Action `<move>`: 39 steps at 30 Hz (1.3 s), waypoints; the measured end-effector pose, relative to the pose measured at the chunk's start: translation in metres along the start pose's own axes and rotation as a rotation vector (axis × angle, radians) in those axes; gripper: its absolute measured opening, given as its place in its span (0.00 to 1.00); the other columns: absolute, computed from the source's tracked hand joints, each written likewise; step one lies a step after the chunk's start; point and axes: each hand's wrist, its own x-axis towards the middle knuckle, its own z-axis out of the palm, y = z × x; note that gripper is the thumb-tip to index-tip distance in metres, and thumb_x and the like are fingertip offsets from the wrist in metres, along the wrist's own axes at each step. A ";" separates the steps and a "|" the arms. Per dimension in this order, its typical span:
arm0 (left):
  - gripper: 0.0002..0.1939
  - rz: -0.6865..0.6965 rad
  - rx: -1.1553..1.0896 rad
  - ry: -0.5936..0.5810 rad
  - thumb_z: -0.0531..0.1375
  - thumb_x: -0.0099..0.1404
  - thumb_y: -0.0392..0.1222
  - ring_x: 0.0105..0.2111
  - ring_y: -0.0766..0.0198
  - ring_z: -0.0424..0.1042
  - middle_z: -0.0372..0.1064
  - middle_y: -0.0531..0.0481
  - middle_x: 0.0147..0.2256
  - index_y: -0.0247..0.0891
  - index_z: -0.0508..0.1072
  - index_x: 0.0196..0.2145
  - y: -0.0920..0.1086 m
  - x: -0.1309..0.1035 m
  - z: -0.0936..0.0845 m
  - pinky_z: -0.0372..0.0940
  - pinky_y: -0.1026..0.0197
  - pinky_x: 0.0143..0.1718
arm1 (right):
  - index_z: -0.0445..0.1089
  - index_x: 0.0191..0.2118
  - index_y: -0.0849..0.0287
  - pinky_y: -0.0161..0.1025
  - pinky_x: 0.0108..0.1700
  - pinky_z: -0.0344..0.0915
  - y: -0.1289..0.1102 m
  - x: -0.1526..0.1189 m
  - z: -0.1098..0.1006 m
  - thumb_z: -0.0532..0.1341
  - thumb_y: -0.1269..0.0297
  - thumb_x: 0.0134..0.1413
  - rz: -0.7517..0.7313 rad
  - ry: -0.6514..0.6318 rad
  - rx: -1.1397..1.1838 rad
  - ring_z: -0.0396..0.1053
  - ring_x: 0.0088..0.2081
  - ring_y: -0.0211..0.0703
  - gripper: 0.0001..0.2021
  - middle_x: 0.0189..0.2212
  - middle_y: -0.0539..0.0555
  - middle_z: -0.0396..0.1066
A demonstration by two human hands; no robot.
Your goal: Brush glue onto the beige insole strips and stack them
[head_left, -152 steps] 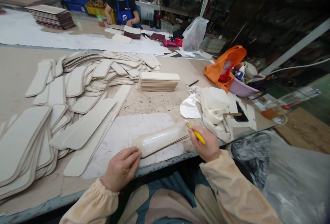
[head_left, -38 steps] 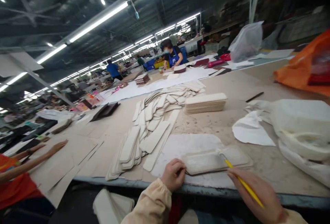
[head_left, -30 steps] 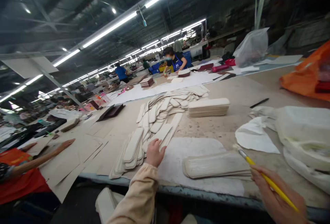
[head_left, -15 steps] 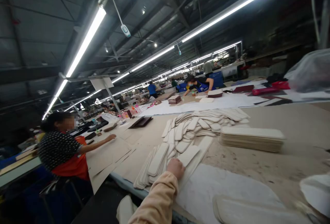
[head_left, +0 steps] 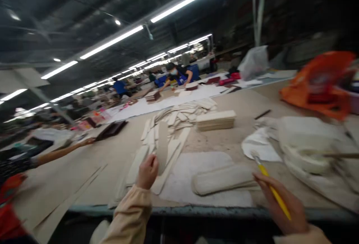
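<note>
My left hand (head_left: 147, 171) is closed on the lower end of a long beige strip (head_left: 162, 145), raised above a spread of pale strips. In my right hand (head_left: 286, 203) is a brush (head_left: 273, 191) with a yellow handle; its bristles point away from me, near a white cloth (head_left: 260, 146). A flat stack of rounded pale pieces (head_left: 224, 178) lies between my hands on a white sheet (head_left: 179, 191). Behind it stands a neat stack of strips (head_left: 215, 120), with a loose heap (head_left: 182, 115) to its left.
A pale container (head_left: 308, 150) with a stick across it stands at the right, an orange bag (head_left: 319, 87) behind. At the left a person's arm (head_left: 61, 152) reaches over the table (head_left: 95, 176). Another person (head_left: 178, 75) leans over the far side.
The view has swung right, bringing my right hand with the brush, the container and orange bag into sight. My left hand has lifted a strip off the spread.
</note>
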 end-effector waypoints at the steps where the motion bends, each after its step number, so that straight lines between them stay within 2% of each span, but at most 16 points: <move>1: 0.17 0.044 -0.061 -0.044 0.44 0.69 0.44 0.24 0.66 0.65 0.65 0.52 0.24 0.37 0.69 0.34 0.008 -0.011 0.002 0.61 0.65 0.27 | 0.71 0.43 0.44 0.48 0.46 0.73 0.007 -0.003 -0.003 0.59 0.59 0.59 0.008 -0.047 0.028 0.75 0.43 0.50 0.08 0.42 0.53 0.75; 3: 0.16 0.133 -0.275 -0.143 0.46 0.68 0.48 0.22 0.67 0.63 0.64 0.54 0.22 0.39 0.69 0.33 0.026 -0.037 0.007 0.59 0.66 0.23 | 0.68 0.45 0.49 0.49 0.51 0.70 0.013 -0.007 -0.003 0.59 0.62 0.59 0.084 -0.084 0.122 0.73 0.48 0.49 0.09 0.47 0.55 0.73; 7: 0.14 0.262 -0.537 -0.490 0.49 0.68 0.47 0.22 0.68 0.64 0.66 0.54 0.22 0.40 0.70 0.33 0.065 -0.090 0.025 0.58 0.67 0.23 | 0.62 0.47 0.51 0.47 0.49 0.70 0.004 -0.007 0.006 0.56 0.61 0.61 0.271 -0.157 0.352 0.71 0.50 0.47 0.09 0.54 0.57 0.68; 9: 0.15 0.337 -0.586 -0.643 0.48 0.69 0.46 0.23 0.68 0.64 0.67 0.53 0.23 0.40 0.70 0.31 0.083 -0.106 0.035 0.59 0.67 0.24 | 0.60 0.47 0.51 0.47 0.50 0.69 -0.003 -0.006 0.008 0.56 0.59 0.61 0.353 -0.175 0.427 0.70 0.51 0.46 0.10 0.55 0.58 0.67; 12: 0.15 0.396 -0.627 -0.751 0.49 0.68 0.46 0.24 0.68 0.64 0.67 0.52 0.24 0.39 0.70 0.30 0.102 -0.113 0.049 0.58 0.67 0.27 | 0.59 0.43 0.52 0.48 0.54 0.65 -0.006 -0.004 0.004 0.60 0.58 0.58 0.449 -0.146 0.412 0.69 0.52 0.46 0.12 0.50 0.58 0.71; 14: 0.16 0.301 -0.665 -0.782 0.51 0.67 0.48 0.25 0.67 0.63 0.67 0.52 0.25 0.38 0.71 0.29 0.106 -0.111 0.055 0.58 0.66 0.28 | 0.59 0.40 0.53 0.49 0.54 0.65 -0.002 -0.003 0.001 0.63 0.58 0.54 0.481 -0.100 0.380 0.71 0.50 0.47 0.13 0.46 0.57 0.74; 17: 0.16 -0.047 -0.840 -0.862 0.59 0.60 0.54 0.24 0.68 0.62 0.65 0.53 0.24 0.36 0.72 0.32 0.103 -0.107 0.062 0.57 0.66 0.25 | 0.59 0.39 0.54 0.50 0.53 0.65 0.008 -0.003 -0.002 0.64 0.58 0.52 0.459 -0.065 0.290 0.72 0.48 0.48 0.14 0.44 0.57 0.75; 20: 0.25 -0.315 -1.098 -0.961 0.68 0.49 0.53 0.29 0.67 0.66 0.68 0.51 0.29 0.36 0.72 0.41 0.091 -0.105 0.068 0.61 0.66 0.29 | 0.62 0.39 0.54 0.51 0.53 0.65 0.017 -0.001 -0.002 0.65 0.57 0.52 0.393 -0.078 0.128 0.72 0.48 0.49 0.13 0.44 0.56 0.75; 22: 0.28 -0.387 -1.207 -0.958 0.70 0.47 0.49 0.34 0.64 0.69 0.70 0.48 0.34 0.35 0.71 0.44 0.084 -0.101 0.071 0.64 0.64 0.35 | 0.63 0.40 0.54 0.49 0.51 0.66 0.020 0.003 0.000 0.64 0.56 0.53 0.351 -0.071 0.017 0.73 0.47 0.50 0.12 0.44 0.56 0.75; 24: 0.27 -0.433 -1.218 -0.883 0.70 0.47 0.47 0.33 0.65 0.70 0.70 0.49 0.34 0.35 0.71 0.43 0.079 -0.092 0.073 0.65 0.64 0.35 | 0.65 0.41 0.54 0.47 0.48 0.68 0.020 0.010 0.002 0.63 0.56 0.54 0.307 -0.061 -0.089 0.73 0.45 0.50 0.12 0.43 0.55 0.76; 27: 0.25 -0.457 -1.083 -0.737 0.69 0.46 0.46 0.25 0.70 0.67 0.66 0.56 0.27 0.35 0.69 0.40 0.078 -0.070 0.077 0.64 0.66 0.26 | 0.67 0.44 0.55 0.42 0.42 0.69 0.021 0.024 0.011 0.62 0.56 0.55 0.233 -0.073 -0.223 0.74 0.41 0.48 0.12 0.43 0.54 0.76; 30: 0.23 -0.408 -0.904 -0.650 0.67 0.46 0.46 0.21 0.70 0.66 0.65 0.59 0.22 0.36 0.67 0.39 0.079 -0.046 0.083 0.62 0.67 0.22 | 0.68 0.44 0.55 0.39 0.38 0.69 0.024 0.036 0.022 0.61 0.57 0.56 0.178 -0.093 -0.304 0.74 0.35 0.45 0.12 0.40 0.53 0.76; 34: 0.23 -0.377 -0.779 -0.629 0.66 0.47 0.46 0.19 0.69 0.66 0.65 0.60 0.19 0.37 0.65 0.38 0.074 -0.028 0.095 0.61 0.66 0.21 | 0.67 0.43 0.55 0.38 0.36 0.68 0.035 0.042 0.037 0.58 0.59 0.59 0.104 -0.136 -0.338 0.74 0.33 0.45 0.10 0.37 0.53 0.76; 39: 0.23 -0.351 -0.702 -0.618 0.67 0.47 0.46 0.18 0.68 0.66 0.67 0.60 0.19 0.37 0.65 0.38 0.063 -0.022 0.108 0.61 0.65 0.22 | 0.66 0.43 0.56 0.40 0.37 0.67 0.046 0.041 0.047 0.55 0.60 0.60 0.057 -0.193 -0.382 0.74 0.35 0.47 0.09 0.37 0.55 0.76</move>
